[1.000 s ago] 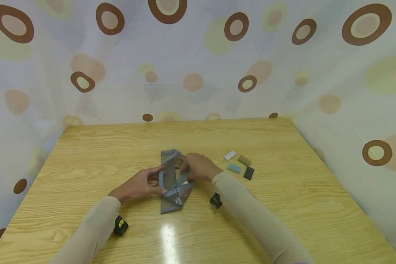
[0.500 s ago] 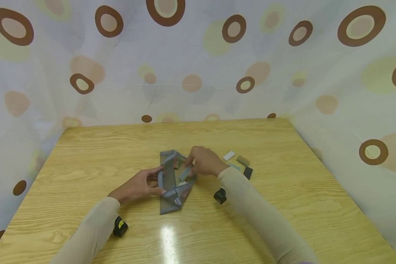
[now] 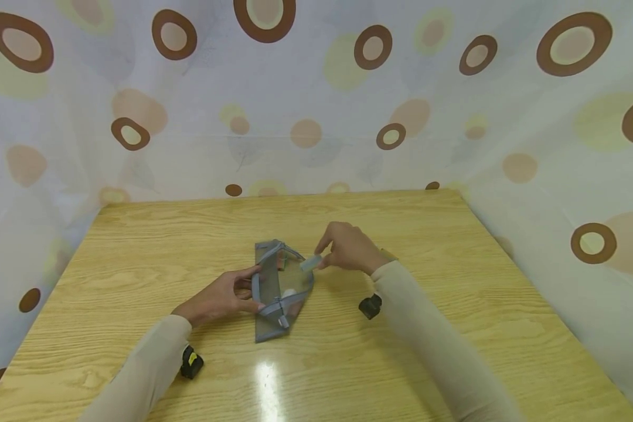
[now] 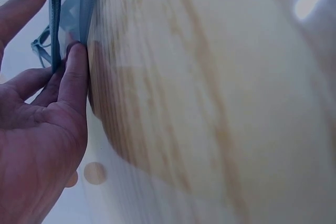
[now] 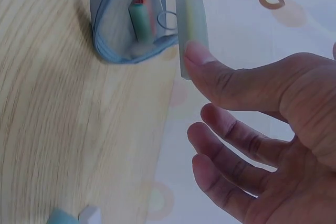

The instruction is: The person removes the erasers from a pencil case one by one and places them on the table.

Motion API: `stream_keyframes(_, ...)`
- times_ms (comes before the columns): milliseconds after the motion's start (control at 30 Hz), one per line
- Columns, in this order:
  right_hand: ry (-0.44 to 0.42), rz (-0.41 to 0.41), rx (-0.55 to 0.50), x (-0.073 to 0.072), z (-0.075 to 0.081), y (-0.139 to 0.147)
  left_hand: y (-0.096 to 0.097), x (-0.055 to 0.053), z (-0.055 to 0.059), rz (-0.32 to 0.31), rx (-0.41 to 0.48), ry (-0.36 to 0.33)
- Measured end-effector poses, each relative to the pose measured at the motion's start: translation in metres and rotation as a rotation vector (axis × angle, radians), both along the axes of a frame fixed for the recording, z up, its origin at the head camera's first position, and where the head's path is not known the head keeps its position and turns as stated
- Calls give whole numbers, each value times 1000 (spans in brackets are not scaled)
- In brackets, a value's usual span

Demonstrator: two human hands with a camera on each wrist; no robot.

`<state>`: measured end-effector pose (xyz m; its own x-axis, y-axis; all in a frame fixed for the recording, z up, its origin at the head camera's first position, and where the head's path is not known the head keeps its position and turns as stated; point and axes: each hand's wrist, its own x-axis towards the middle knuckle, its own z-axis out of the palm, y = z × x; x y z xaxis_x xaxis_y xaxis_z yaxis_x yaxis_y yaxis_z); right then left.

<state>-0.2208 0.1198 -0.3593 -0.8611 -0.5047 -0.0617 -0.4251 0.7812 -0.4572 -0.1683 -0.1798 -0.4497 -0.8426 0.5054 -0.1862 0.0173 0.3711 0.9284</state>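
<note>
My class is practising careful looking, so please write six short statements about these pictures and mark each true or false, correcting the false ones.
1. The left hand holds a pouch while the right hand pinches something. True.
2. The thing in the right hand is a spoon. False: it is a small pale block.
3. The pouch is zipped fully shut. False: its mouth is open.
4. A green item is inside the pouch. True.
5. The person's forearms are bare. False: pale sleeves cover both.
6. The table has a wood-grain pattern. True.
</note>
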Motion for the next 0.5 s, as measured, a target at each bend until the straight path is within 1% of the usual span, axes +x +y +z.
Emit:
stream_keyframes(100, 4, -17, 9, 0, 3, 9, 0, 0, -2, -3, 12, 0)
stream_keyframes(267, -2, -46, 1, 0, 6, 24, 0, -1, -3, -4, 8, 3)
stream_keyframes(367, 7, -57, -3, -2, 7, 33, 0, 0, -2, -5, 2, 6)
stream_keyframes(500, 6, -76, -6, -6, 3, 43, 0, 0, -2, -9, 0, 12)
